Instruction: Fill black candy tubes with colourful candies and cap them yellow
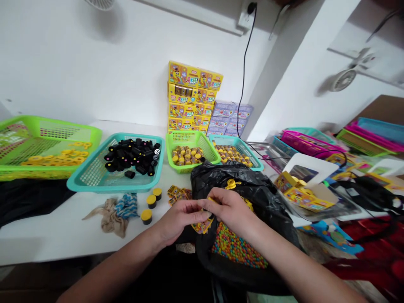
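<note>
My left hand (186,216) and my right hand (225,206) meet at the front centre, fingers pinched together around a small yellow-and-black piece, mostly hidden by the fingers. A printed yellow wrapper (202,226) shows just below the fingertips. Under my right hand lies a black bag (268,198) holding many small coloured balls (236,248) and some yellow pieces (232,184). More printed wrappers (178,193) lie left of the bag. Several black cups with yellow lids (146,216) stand on the white table, left of my left hand.
A turquoise basket (115,185) holds black cups; a green basket (97,136) holds yellow parts. Small filled jars lie in another green basket (184,169) and a turquoise one (257,162). Yellow boxes (189,97) are stacked behind. Crumpled cloths (115,214) lie at left. A cable (243,75) hangs down.
</note>
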A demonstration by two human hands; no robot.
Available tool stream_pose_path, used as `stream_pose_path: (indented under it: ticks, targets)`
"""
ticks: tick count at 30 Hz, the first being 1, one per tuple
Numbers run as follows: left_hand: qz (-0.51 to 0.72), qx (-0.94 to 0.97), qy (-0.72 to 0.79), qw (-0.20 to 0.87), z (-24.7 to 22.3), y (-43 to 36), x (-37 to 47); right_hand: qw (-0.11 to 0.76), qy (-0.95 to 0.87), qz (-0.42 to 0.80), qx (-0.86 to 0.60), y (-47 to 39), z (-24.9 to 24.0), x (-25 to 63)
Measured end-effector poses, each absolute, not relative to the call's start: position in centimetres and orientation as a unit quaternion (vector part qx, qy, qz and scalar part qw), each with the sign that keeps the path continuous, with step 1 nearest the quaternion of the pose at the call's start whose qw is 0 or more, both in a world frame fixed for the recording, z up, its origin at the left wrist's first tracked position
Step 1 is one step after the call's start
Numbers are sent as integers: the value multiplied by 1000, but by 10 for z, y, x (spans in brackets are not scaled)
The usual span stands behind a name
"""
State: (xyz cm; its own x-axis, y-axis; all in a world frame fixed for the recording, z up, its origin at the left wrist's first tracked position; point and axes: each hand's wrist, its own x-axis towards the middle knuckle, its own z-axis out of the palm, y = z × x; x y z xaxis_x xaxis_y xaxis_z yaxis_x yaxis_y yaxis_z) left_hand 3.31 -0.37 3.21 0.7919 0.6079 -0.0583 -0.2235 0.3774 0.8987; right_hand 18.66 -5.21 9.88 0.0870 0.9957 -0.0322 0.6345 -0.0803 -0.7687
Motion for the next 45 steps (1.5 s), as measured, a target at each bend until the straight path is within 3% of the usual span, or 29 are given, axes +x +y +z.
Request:
stream_pose_path:
  ticks: [6, 10, 14, 17, 24, 33, 38, 45]
  targets:
    - [204, 380, 190, 882, 33, -11, 35, 324, -598, 380, -627, -57, 96, 189]
    - [222, 335, 189, 896, 39, -15, 36, 356, -692, 260, -572, -70, 91, 191]
    - [221, 314, 163, 909, 38, -20, 43, 335, -746, 151, -555, -87, 80, 197]
    - [202, 313, 150, 916, 33, -25, 49, 333, -739, 169, -560, -98, 75, 203]
    - [162, 370, 125, 906, 22, -29, 53, 428, -687, 251, -530, -110, 78, 217]
    - [162, 318, 143, 923, 30, -30, 61, 361, -732, 147, -559, -121, 69, 210]
    - [163, 298, 157, 927, 32, -28, 66, 415, -705, 120, -562, -123, 64, 211]
    - [188, 309, 190, 913, 32, -25, 76, 427, -684, 40, -590, -130, 59, 210]
